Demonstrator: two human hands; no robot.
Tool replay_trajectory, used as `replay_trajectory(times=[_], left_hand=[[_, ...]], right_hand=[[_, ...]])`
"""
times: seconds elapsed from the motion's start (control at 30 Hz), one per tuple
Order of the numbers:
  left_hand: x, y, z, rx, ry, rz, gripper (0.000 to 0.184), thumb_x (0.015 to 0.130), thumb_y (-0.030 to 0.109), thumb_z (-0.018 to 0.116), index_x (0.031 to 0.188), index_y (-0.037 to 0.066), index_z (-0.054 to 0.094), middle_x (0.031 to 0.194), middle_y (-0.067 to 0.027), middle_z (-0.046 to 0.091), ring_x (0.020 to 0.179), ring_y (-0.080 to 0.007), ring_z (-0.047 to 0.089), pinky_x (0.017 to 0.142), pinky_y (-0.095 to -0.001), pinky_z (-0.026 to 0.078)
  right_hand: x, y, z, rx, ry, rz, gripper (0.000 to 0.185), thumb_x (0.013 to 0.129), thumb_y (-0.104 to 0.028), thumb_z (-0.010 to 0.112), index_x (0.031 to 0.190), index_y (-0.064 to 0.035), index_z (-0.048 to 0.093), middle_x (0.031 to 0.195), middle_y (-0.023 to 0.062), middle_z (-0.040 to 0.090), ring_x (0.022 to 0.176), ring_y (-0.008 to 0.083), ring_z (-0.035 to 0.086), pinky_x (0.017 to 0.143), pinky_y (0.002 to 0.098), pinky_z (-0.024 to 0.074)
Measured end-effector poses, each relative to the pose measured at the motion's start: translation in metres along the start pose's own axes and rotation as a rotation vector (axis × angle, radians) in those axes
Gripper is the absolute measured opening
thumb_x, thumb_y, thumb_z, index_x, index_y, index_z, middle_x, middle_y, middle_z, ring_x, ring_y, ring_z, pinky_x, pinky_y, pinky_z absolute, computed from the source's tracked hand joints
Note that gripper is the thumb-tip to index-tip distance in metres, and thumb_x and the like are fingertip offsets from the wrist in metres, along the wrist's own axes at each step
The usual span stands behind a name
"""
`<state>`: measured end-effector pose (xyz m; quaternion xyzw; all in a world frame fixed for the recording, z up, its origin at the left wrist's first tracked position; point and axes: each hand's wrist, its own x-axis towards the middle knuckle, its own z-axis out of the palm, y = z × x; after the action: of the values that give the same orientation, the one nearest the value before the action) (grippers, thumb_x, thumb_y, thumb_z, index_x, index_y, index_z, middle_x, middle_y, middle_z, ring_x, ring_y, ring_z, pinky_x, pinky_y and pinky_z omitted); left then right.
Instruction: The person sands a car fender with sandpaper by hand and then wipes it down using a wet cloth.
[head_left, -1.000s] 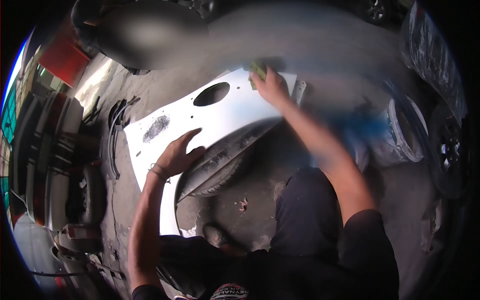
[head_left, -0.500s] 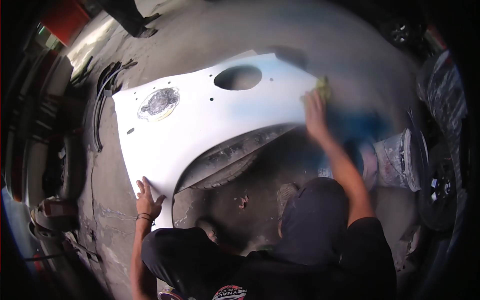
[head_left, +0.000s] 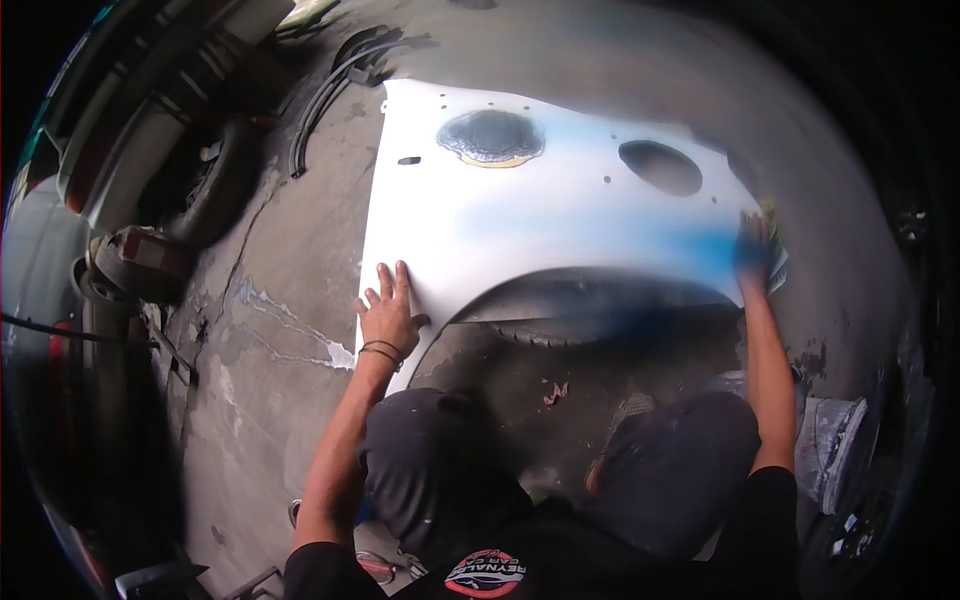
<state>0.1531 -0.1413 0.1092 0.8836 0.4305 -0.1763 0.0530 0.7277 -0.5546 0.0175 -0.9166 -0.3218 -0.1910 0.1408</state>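
A white car fender [head_left: 440, 220] lies before my knees, its wheel arch curving toward me. It has a rough grey sanded patch [head_left: 490, 135] with a yellowish edge and an oval hole [head_left: 660, 168]. My left hand [head_left: 388, 322] rests on the fender's near left leg, fingers spread, holding nothing. At the far right end my right hand [head_left: 755, 252] presses a yellow-green pad [head_left: 769, 215] against the fender; the hand is blurred and covers most of the pad. Whether it is cloth or sponge I cannot tell.
Under the fender a tire [head_left: 530, 335] partly shows. A paint-stained bucket [head_left: 832, 440] stands by my right knee. Curved dark trim strips [head_left: 330, 105] lie on the concrete floor [head_left: 270, 270] beyond the left corner. Car parts [head_left: 150, 255] are stacked along the left.
My view has turned, so the fender appears farther right and tilted differently. My right hand still has the pad at the fender's right end. My left hand stays on the left leg.
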Motion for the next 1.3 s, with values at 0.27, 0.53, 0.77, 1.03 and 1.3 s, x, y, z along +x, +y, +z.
replay_trajectory(times=[0.27,0.53,0.77,1.03,1.3], left_hand=[[-0.005,0.001,0.006,-0.133,0.047,0.012,0.095,0.093,0.042,0.075,0.167,0.01,0.024,0.169,-0.027,0.027,0.142,-0.0482,0.049,0.119,-0.0614,0.035],[-0.052,0.1,-0.097,-2.341,-0.215,0.152,0.049,0.109,0.049,0.053,0.129,0.006,0.061,0.11,-0.0097,0.067,0.102,-0.0218,0.069,0.084,-0.035,0.059],[0.059,0.045,-0.071,-1.187,0.742,0.202,0.034,0.104,0.015,0.061,0.137,0.006,0.062,0.111,-0.013,0.076,0.099,-0.0239,0.074,0.085,-0.0358,0.058],[0.139,0.084,0.003,-0.412,0.608,-0.035,0.053,0.109,0.033,0.049,0.16,0.022,0.043,0.168,-0.0024,0.04,0.155,-0.0273,0.035,0.129,-0.0486,0.022],[0.111,0.314,-0.041,-0.342,0.723,0.703,0.051,0.1,0.013,0.051,0.151,0.017,0.054,0.162,-0.0087,0.049,0.147,-0.0376,0.048,0.126,-0.0485,0.032]], right_hand=[[-0.007,-0.235,-0.105,0.784,-0.879,0.012,0.04,0.112,-0.024,0.047,0.146,-0.0084,0.06,0.14,0.0131,0.067,0.132,0.0262,0.061,0.112,0.0379,0.0455],[-0.027,-0.446,-0.198,0.989,-0.969,-0.483,0.054,0.106,-0.031,0.061,0.155,-0.0113,0.05,0.149,0.0172,0.059,0.131,0.0285,0.06,0.114,0.0399,0.0452],[0.002,-0.307,-0.242,0.633,-0.844,-0.508,0.064,0.102,-0.037,0.064,0.157,-0.0081,0.047,0.154,0.0218,0.054,0.143,0.0364,0.051,0.122,0.0424,0.0362],[-0.024,-0.059,-0.183,0.162,-0.759,0.02,0.067,0.098,-0.033,0.066,0.155,-0.0023,0.047,0.158,0.0231,0.048,0.148,0.0359,0.045,0.123,0.0426,0.0359],[-0.031,-0.087,-0.177,0.089,-0.94,0.034,0.074,0.098,-0.04,0.065,0.16,-0.0072,0.042,0.173,0.0195,0.024,0.157,0.0378,0.031,0.127,0.0454,0.0279]])
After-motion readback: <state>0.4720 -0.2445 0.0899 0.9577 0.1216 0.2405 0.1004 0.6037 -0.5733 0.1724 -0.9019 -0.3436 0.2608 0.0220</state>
